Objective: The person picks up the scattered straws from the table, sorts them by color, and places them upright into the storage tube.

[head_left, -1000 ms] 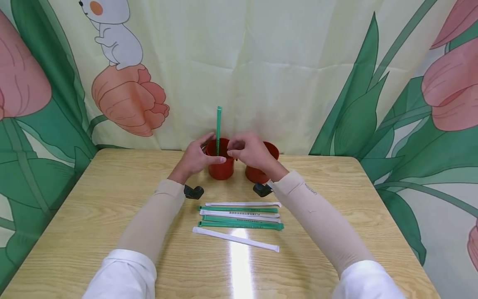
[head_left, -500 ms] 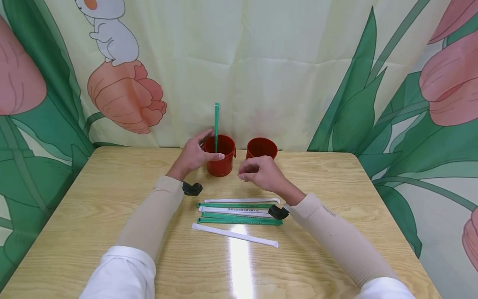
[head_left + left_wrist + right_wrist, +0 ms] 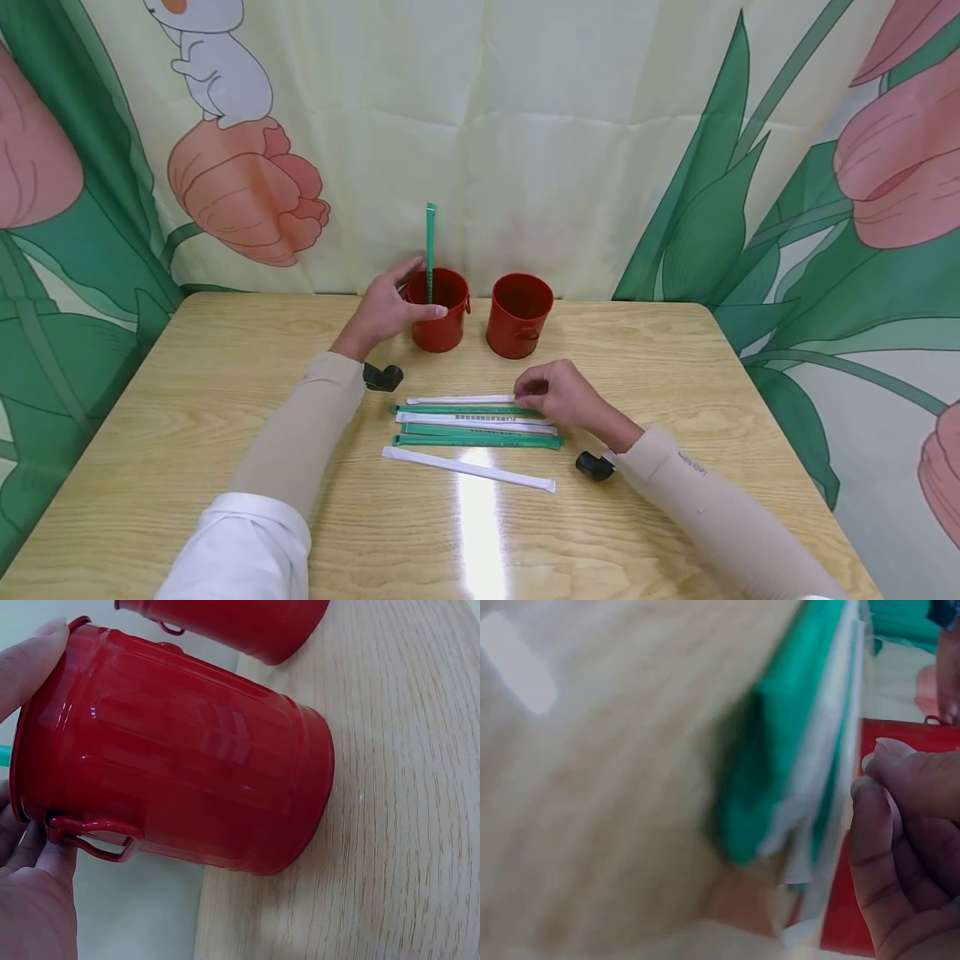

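My left hand [image 3: 390,310] grips the rim of the left red pail [image 3: 438,333], with the thumb in front and the fingers round the far side. A green wrapped straw [image 3: 430,250] stands upright in this pail. In the left wrist view the pail's base is on the tabletop and its small handle [image 3: 97,836] hangs at the side. My right hand [image 3: 562,396] is over the right ends of a row of green and white wrapped straws [image 3: 472,421]. Its fingers are curled, thumb and fingertips [image 3: 866,796] close together with nothing between them.
Another red pail [image 3: 520,321] stands to the right of the gripped one. Nearer my body, a single white wrapped straw [image 3: 468,468] lies slanted on the wooden table [image 3: 187,433]. A printed curtain [image 3: 450,125] hangs behind the table's far edge.
My right hand has moved away from the left pail, past the right pail, towards me and rightward to the straws. The left hand keeps its hold on the pail.
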Motion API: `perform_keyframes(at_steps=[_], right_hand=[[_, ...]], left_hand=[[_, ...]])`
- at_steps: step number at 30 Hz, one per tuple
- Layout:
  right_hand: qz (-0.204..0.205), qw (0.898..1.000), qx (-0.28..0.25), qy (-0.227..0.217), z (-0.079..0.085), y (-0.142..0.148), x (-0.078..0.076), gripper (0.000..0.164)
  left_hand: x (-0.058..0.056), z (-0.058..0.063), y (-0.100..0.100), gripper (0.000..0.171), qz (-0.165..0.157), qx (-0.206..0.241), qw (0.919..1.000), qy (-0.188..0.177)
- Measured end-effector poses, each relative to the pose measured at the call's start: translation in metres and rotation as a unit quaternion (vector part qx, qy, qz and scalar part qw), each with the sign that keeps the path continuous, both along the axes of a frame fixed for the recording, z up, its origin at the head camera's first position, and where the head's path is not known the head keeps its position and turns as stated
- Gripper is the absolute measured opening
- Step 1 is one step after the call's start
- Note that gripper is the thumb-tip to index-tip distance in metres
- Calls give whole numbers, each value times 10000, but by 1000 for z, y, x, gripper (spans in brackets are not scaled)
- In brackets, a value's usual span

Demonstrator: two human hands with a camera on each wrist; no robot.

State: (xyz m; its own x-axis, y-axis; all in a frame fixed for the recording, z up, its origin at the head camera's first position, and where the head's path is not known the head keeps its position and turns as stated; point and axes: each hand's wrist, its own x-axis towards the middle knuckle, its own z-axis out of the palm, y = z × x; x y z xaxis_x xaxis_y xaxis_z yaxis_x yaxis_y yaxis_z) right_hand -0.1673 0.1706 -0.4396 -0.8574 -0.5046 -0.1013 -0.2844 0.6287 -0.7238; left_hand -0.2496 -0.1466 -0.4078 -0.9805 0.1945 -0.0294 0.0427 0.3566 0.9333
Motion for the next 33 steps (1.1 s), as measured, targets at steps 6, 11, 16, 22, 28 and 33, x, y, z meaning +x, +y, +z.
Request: perform_keyframes(at_steps=[6, 11, 16, 22, 28, 33], right_hand=[[24, 9998, 110, 152, -10, 5, 4, 11], [74, 9991, 311, 265, -13, 5, 6, 14], [233, 9962, 716, 445, -14, 4, 9, 17], [868, 9804, 1475, 977, -12, 2, 11, 18], [1169, 9712, 1753, 1113, -9, 3, 14, 21], [1103, 9744, 1553, 1194, -3, 7, 18, 16]], left_hand=[[0, 2, 0, 99, -20, -20, 10000, 17], [0, 2, -1, 98, 31, -72, 10000, 33], [1, 2, -1, 98, -17, -85, 10000, -9], [2, 4, -1, 98, 5, -90, 10000, -3], [3, 3, -1, 100, -19, -95, 10000, -2], [2, 2, -2, 99, -42, -79, 10000, 22]])
